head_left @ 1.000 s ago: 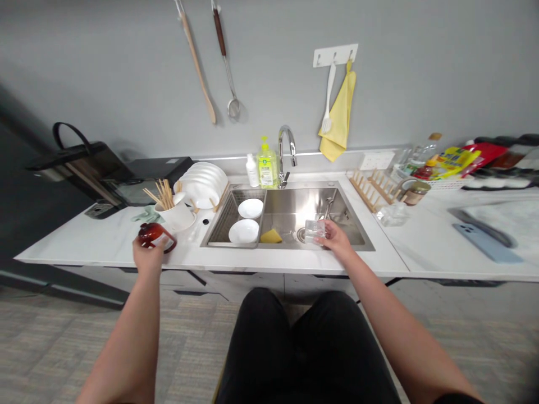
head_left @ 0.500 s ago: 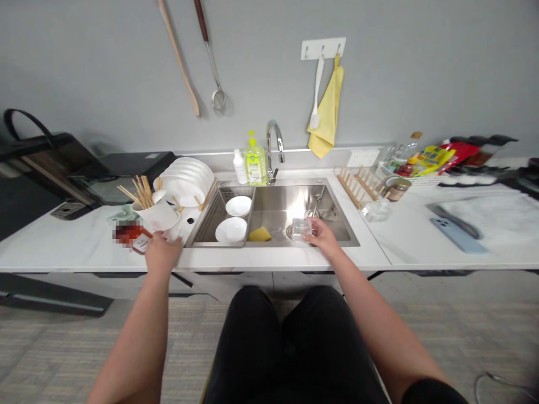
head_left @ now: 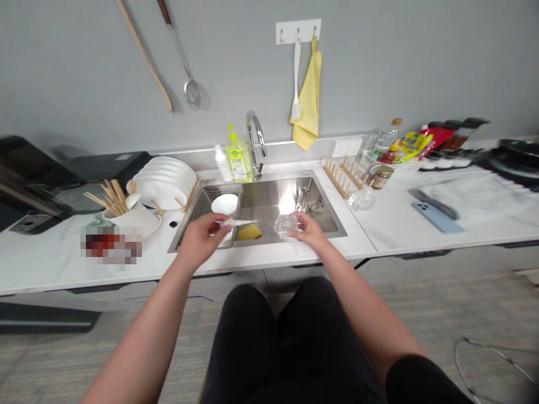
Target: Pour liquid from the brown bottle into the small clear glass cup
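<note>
My left hand (head_left: 202,240) is over the left part of the sink, its fingers pinched on a thin, flat white piece (head_left: 239,223). Seen nearly edge-on, that piece points right; its exact kind is unclear. Over the sink basin (head_left: 269,196), my right hand (head_left: 310,231) is closed around a clear glass cup (head_left: 286,225). A gap separates the white piece from the cup. Beneath them a yellow sponge (head_left: 250,232) lies in the sink. One white bowl (head_left: 224,204) shows in the drain basket, while my left hand mostly covers another.
White plates (head_left: 168,179) stand in a rack left of the sink, near a white holder (head_left: 141,219) with chopsticks. Behind the sink are a green soap bottle (head_left: 238,160) and the faucet (head_left: 254,134). A wooden rack (head_left: 345,177) and a phone (head_left: 435,217) lie to the right.
My left hand has moved right from the counter by the chopstick holder to above the sink, carrying the thin white piece. My right hand still holds the cup, now turned. The view has shifted.
</note>
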The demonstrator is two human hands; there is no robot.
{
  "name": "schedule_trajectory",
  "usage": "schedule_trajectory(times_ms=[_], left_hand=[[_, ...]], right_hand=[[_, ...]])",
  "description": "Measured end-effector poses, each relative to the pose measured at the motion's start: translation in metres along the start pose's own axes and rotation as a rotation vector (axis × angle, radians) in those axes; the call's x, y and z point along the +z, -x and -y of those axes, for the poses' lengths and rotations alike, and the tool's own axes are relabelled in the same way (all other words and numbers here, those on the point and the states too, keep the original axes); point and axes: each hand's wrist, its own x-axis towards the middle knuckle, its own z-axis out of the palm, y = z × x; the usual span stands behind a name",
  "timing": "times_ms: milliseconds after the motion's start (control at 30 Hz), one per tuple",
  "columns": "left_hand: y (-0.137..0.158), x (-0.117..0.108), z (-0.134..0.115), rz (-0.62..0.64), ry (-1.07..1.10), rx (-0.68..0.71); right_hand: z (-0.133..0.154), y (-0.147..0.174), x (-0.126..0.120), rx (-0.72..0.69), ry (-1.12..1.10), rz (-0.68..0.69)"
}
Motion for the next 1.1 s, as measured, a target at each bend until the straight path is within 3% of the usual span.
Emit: schedule_trajectory(times_ms=[67, 133, 400, 533, 667, 767, 1100], left_hand=[[-0.028, 0.030, -0.037, 0.145, -0.076, 0.184], [-0.052, 0.051, -0.061, 0.236, -0.137, 0.272], [-0.102, 0.076, -0.108, 0.465, -0.444, 0.330], [-0.113, 0.103, -0.127, 0.620, -0.632, 0.446], [-0.115, 0.134, -0.129, 0.671, -0.820, 0.517], [-0.116, 0.144, -0.123, 0.687, -0.838, 0.531], [-0.118, 0.137, -0.099, 0.805, -0.282, 0.704]], right_hand=[[0.000, 0.000, 0.001, -0.009, 0.003, -0.005], [0.001, 0.000, 0.001, -0.022, 0.003, -0.004], [0.002, -0.001, -0.001, -0.079, 0.076, 0.013], [0.000, -0.001, -0.002, -0.082, 0.094, 0.022], [-0.002, -0.001, -0.002, -0.076, 0.069, 0.010], [-0.001, -0.001, -0.002, -0.080, 0.079, 0.014], [-0.001, -0.002, -0.003, -0.091, 0.050, 0.012]])
